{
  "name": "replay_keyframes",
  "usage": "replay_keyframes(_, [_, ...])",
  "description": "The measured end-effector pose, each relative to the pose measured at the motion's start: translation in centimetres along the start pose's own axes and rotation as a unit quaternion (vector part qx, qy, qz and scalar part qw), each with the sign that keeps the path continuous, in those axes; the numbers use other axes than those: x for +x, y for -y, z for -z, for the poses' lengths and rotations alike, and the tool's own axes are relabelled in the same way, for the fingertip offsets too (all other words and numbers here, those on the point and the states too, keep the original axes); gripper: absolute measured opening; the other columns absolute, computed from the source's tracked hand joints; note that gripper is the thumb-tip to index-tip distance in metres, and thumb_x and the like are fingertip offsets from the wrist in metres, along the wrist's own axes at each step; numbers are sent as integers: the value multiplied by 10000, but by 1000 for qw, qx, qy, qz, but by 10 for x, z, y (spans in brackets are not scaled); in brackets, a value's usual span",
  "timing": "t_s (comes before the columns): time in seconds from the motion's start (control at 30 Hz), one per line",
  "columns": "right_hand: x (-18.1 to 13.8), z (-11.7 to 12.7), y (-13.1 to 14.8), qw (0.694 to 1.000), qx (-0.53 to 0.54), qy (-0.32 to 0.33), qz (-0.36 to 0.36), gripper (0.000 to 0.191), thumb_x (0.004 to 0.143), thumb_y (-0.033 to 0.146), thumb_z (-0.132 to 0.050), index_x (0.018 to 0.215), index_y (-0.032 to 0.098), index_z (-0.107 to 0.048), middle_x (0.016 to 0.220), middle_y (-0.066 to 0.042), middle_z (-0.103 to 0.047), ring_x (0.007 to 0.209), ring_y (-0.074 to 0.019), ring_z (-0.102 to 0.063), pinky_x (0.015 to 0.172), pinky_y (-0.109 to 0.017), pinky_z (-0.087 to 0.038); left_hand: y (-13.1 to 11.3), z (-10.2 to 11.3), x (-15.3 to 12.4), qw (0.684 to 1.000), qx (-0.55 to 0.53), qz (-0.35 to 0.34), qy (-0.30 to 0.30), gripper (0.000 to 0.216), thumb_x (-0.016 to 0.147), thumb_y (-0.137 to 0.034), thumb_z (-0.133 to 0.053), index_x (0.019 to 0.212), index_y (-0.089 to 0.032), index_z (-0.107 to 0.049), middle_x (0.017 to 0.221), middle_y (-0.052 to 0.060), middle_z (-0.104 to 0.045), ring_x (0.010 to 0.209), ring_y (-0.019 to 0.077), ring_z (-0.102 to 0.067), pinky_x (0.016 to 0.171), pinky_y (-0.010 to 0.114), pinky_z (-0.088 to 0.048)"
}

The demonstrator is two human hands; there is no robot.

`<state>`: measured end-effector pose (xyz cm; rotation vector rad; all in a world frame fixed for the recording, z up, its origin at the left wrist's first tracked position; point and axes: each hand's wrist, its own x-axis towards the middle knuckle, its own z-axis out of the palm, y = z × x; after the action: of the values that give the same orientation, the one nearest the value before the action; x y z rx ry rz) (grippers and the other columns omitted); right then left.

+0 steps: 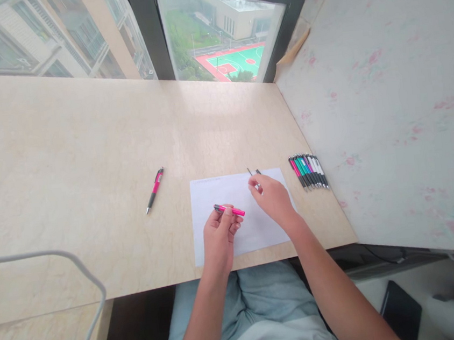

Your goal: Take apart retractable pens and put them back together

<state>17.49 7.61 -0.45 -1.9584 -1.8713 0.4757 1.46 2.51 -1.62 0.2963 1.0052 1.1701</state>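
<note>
My left hand [220,234] is closed on a pink pen barrel [230,209], held level over a white sheet of paper [207,193]. My right hand [272,197] hovers above the sheet's far right part, fingers pinched on a small thing I cannot make out. Two small dark pen parts [253,171] lie at the sheet's far edge, just beyond the right fingertips.
A whole pink and black pen [155,189] lies on the beige table [67,154] to the left. A row of several pens [309,171] rests at the right by a flowered wall [385,99]. A grey cable [75,267] loops at the near left. A window lies beyond the table.
</note>
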Motion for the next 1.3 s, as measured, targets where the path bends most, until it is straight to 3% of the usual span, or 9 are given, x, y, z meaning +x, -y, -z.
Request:
replay_keyframes(0.2, [-33,6,-2,981,190,-26,10,217,902,279,-529,999,204,-708,941,-66,-739,816,-178,-680,673,-278,-529,2,-4,-2,999,-36,20,-5,361,704,-360,-848,924,-137,-668,829,28,-686,672,71,-619,617,169,-489])
replay_keyframes(0.67, [-61,10,0,936,349,-10,-44,226,893,329,-594,1024,198,-725,877,-64,-734,782,-182,-710,690,-310,-601,4,-11,-7,998,-60,23,8,332,708,-331,-847,902,-133,-663,768,11,-670,662,72,-620,595,157,-483])
replay_keyframes(0.87, [-65,6,9,892,441,-7,-95,250,860,407,-663,972,184,-653,852,-88,-762,813,-227,-750,611,-305,-612,1,-13,-7,990,-128,59,4,215,773,-239,-799,883,-122,-656,769,16,-666,630,60,-611,560,134,-493])
replay_keyframes(0.97, [-66,7,13,893,440,-11,-95,263,850,430,-680,948,186,-665,853,-86,-762,805,-230,-752,609,-313,-620,-5,-16,-9,961,-239,137,7,58,883,-170,-669,898,-120,-644,783,17,-643,615,35,-588,547,105,-484])
replay_keyframes(1.07, [-68,9,16,907,412,-43,-76,208,840,391,-700,911,196,-697,845,-61,-748,784,-200,-732,653,-310,-620,-12,-19,-13,928,-329,170,34,112,967,-156,-533,920,-123,-628,791,17,-607,615,21,-563,543,85,-474])
replay_keyframes(1.3, [-71,14,28,925,374,-64,-17,110,851,292,-687,917,216,-731,896,-52,-753,819,-187,-715,741,-315,-618,-7,-21,-12,938,-318,135,21,138,989,-183,-502,966,-142,-632,780,11,-581,599,30,-532,521,98,-476])
